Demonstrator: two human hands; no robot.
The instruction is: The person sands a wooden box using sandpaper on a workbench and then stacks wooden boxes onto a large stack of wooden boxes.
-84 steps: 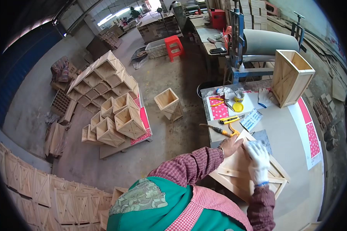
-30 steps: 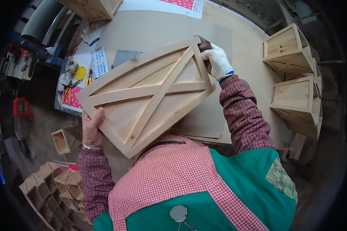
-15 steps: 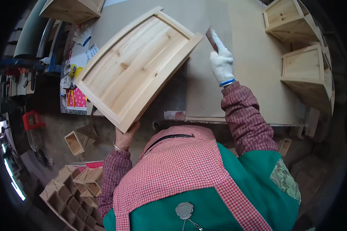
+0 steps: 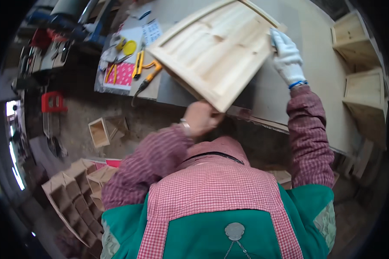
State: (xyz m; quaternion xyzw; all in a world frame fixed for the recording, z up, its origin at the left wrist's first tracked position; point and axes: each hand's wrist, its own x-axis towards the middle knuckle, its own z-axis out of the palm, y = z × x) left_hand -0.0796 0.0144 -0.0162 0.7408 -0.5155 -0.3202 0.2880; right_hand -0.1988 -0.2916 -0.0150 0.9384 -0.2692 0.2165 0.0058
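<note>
A pale wooden box (image 4: 220, 47) with a framed, knotty panel face is tilted over the near edge of the workbench (image 4: 307, 86). My bare left hand (image 4: 202, 117) is closed at its near lower corner; some of the fingers are hidden and slightly blurred. In a white knit glove, my right hand (image 4: 287, 58) is at the right edge of the panel, closed around a thin flat piece that looks like a sanding block (image 4: 272, 39). Only a dark sliver of that block shows past the glove.
Left on the bench are a glue gun (image 4: 148, 78), a yellow cutter knife (image 4: 138, 64), pliers (image 4: 112, 72) and a yellow lid (image 4: 129, 47). More wooden boxes (image 4: 364, 88) stand at the right edge. On the floor are a small box (image 4: 100, 133), a divided wooden rack (image 4: 69, 190) and a red stool (image 4: 53, 102).
The box has swung round and shifted right, with my left hand moving right at its corner. My right hand has brought the block from above the bench to the panel's right edge.
</note>
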